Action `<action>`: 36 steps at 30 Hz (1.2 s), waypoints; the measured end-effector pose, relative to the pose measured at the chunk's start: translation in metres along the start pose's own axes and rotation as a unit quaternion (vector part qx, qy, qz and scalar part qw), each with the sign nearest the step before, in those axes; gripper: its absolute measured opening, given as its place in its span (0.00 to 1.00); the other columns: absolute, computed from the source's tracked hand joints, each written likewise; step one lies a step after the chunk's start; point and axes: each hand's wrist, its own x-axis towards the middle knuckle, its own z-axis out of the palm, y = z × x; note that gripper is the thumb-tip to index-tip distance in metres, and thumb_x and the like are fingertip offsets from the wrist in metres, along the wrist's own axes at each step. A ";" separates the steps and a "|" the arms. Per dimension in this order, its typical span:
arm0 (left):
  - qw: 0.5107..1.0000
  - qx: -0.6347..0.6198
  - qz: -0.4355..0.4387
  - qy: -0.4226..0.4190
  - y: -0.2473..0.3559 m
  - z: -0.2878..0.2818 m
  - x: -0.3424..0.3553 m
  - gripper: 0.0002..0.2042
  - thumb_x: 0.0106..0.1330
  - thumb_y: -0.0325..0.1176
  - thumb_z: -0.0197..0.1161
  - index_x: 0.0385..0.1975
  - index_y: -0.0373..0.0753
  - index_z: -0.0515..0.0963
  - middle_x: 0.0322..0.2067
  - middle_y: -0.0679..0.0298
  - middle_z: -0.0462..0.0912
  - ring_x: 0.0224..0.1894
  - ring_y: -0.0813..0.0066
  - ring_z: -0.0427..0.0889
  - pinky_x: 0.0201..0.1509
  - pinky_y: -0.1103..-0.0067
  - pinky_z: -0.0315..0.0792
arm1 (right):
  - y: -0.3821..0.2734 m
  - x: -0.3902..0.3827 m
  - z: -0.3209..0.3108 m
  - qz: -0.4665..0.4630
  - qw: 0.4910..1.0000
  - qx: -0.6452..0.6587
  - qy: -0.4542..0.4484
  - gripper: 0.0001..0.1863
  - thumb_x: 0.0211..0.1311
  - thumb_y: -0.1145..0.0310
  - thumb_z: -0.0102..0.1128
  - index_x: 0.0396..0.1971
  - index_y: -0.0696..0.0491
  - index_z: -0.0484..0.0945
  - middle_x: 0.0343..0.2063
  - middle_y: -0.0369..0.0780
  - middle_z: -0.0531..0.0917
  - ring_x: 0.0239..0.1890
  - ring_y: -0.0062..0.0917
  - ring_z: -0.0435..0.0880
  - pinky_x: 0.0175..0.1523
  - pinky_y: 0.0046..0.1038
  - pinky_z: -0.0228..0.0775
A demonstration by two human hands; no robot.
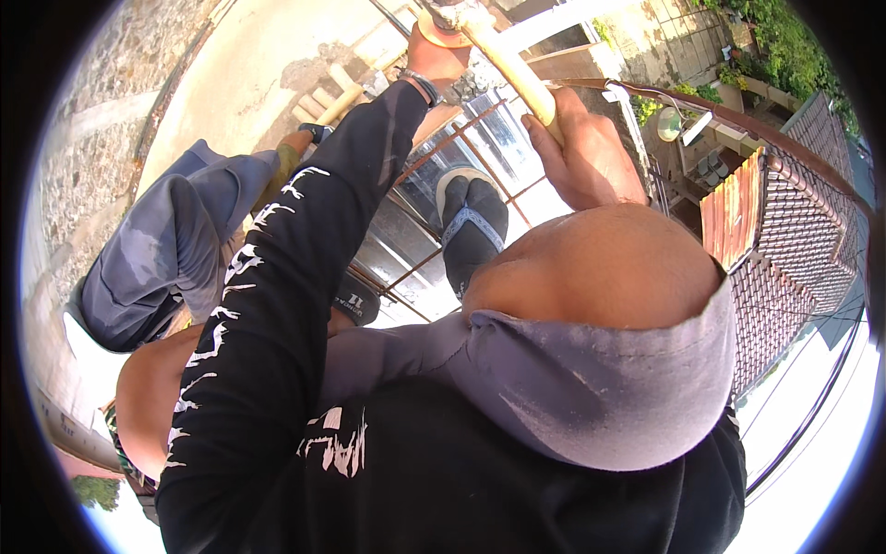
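Note:
My right hand (591, 152) is wrapped round the lower end of a pale wooden tool handle (517, 74). The handle slants up and left to the top edge, where its head is cut off and cannot be made out. My left hand (438, 57) reaches up at the end of a black sleeve, with a band on its wrist. Its fingers are curled beside a curved tan piece (441, 33) at the handle's upper end. What the left hand grips is hidden. Grey rubble (480, 76) lies close to both hands.
My foot (472, 222), in a dark sock and sandal, rests by thin rusty bars (461, 134). Grey trousers (175, 240), apparently another person's, are at left. Pale rods (332, 97) lie on the ground beyond. Tiled roofs (794, 235) and wires (812, 415) stand at right.

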 end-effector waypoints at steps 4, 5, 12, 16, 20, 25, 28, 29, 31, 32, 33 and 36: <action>0.894 0.439 0.090 0.023 0.027 0.015 -0.016 0.09 0.66 0.22 0.61 0.45 0.36 0.78 0.39 0.63 0.84 0.42 0.71 0.83 0.45 0.73 0.77 | -0.009 0.000 -0.008 -0.002 0.999 -0.018 0.045 0.17 0.70 0.60 0.60 0.45 0.59 0.74 0.21 0.47 0.81 0.23 0.32 0.82 0.31 0.35 0.71; 0.911 0.406 0.056 0.039 0.025 0.024 -0.027 0.11 0.66 0.18 0.57 0.46 0.36 0.77 0.40 0.63 0.83 0.42 0.70 0.82 0.47 0.72 0.77 | -0.022 -0.003 -0.021 -0.006 0.997 -0.019 0.081 0.17 0.70 0.60 0.60 0.44 0.59 0.75 0.19 0.45 0.80 0.22 0.28 0.81 0.30 0.33 0.71; 0.849 0.528 0.020 -0.017 0.011 0.017 -0.003 0.16 0.64 0.30 0.68 0.50 0.37 0.76 0.43 0.63 0.85 0.44 0.76 0.83 0.45 0.76 0.76 | -0.004 0.009 -0.024 -0.052 0.993 -0.057 0.091 0.14 0.67 0.67 0.59 0.44 0.63 0.72 0.23 0.55 0.81 0.25 0.49 0.83 0.31 0.40 0.74; 0.978 0.191 0.053 0.059 -0.020 -0.020 -0.028 0.14 0.61 0.26 0.68 0.47 0.36 0.78 0.38 0.65 0.85 0.39 0.75 0.85 0.44 0.79 0.79 | 0.010 0.015 -0.014 0.012 0.996 -0.083 -0.011 0.18 0.70 0.59 0.59 0.42 0.62 0.73 0.19 0.46 0.78 0.23 0.33 0.79 0.31 0.36 0.70; 0.929 0.351 0.120 0.006 -0.032 -0.032 -0.015 0.12 0.63 0.23 0.65 0.46 0.33 0.80 0.41 0.62 0.87 0.44 0.75 0.86 0.48 0.79 0.78 | 0.009 -0.004 -0.028 -0.004 0.999 0.029 0.036 0.20 0.70 0.58 0.60 0.44 0.62 0.74 0.21 0.47 0.79 0.25 0.29 0.79 0.34 0.35 0.70; 0.917 0.344 0.170 0.107 -0.011 -0.010 -0.001 0.10 0.61 0.26 0.71 0.41 0.33 0.82 0.37 0.64 0.88 0.40 0.77 0.86 0.46 0.79 0.78 | -0.001 0.000 -0.032 -0.086 0.974 0.188 0.087 0.17 0.69 0.64 0.60 0.47 0.62 0.73 0.20 0.41 0.79 0.21 0.22 0.77 0.27 0.25 0.67; 0.920 0.266 0.193 0.214 0.013 0.032 0.008 0.11 0.59 0.25 0.73 0.40 0.33 0.82 0.36 0.65 0.87 0.39 0.79 0.85 0.45 0.80 0.78 | 0.009 -0.004 -0.031 -0.044 0.962 0.261 0.062 0.17 0.70 0.64 0.59 0.49 0.62 0.73 0.21 0.33 0.78 0.21 0.13 0.72 0.26 0.18 0.63; 0.916 0.265 0.206 0.218 0.021 0.032 0.013 0.10 0.59 0.24 0.73 0.39 0.33 0.82 0.36 0.66 0.87 0.39 0.79 0.85 0.45 0.81 0.78 | 0.008 -0.006 -0.031 -0.011 0.956 0.291 0.039 0.17 0.71 0.63 0.59 0.49 0.62 0.73 0.22 0.31 0.77 0.22 0.10 0.71 0.26 0.16 0.62; 0.909 0.263 0.230 0.226 0.035 0.031 0.022 0.10 0.59 0.23 0.73 0.39 0.33 0.82 0.35 0.67 0.86 0.38 0.81 0.84 0.45 0.81 0.77 | 0.004 -0.003 -0.031 0.021 0.951 0.309 0.021 0.19 0.69 0.63 0.61 0.48 0.64 0.73 0.20 0.38 0.78 0.21 0.18 0.74 0.27 0.23 0.66; 0.921 0.245 0.184 0.241 0.031 0.035 0.027 0.10 0.58 0.23 0.74 0.38 0.34 0.82 0.35 0.68 0.85 0.37 0.82 0.83 0.45 0.82 0.77 | 0.002 -0.006 -0.036 0.020 0.962 0.269 0.031 0.19 0.69 0.62 0.61 0.47 0.63 0.73 0.20 0.40 0.78 0.21 0.20 0.75 0.28 0.25 0.66; 0.919 0.238 0.153 0.272 0.031 0.028 0.027 0.10 0.59 0.23 0.74 0.39 0.33 0.82 0.34 0.68 0.85 0.37 0.82 0.82 0.45 0.81 0.76 | 0.010 -0.004 -0.032 0.008 0.967 0.254 0.030 0.19 0.69 0.62 0.61 0.46 0.63 0.73 0.20 0.42 0.78 0.22 0.22 0.76 0.29 0.27 0.67; 0.924 0.218 0.063 0.309 0.028 0.017 0.016 0.11 0.60 0.27 0.74 0.39 0.34 0.81 0.33 0.67 0.84 0.35 0.80 0.81 0.41 0.81 0.76 | 0.021 0.002 -0.025 -0.006 0.977 0.212 0.029 0.19 0.68 0.60 0.62 0.45 0.62 0.74 0.21 0.46 0.79 0.23 0.25 0.78 0.31 0.31 0.70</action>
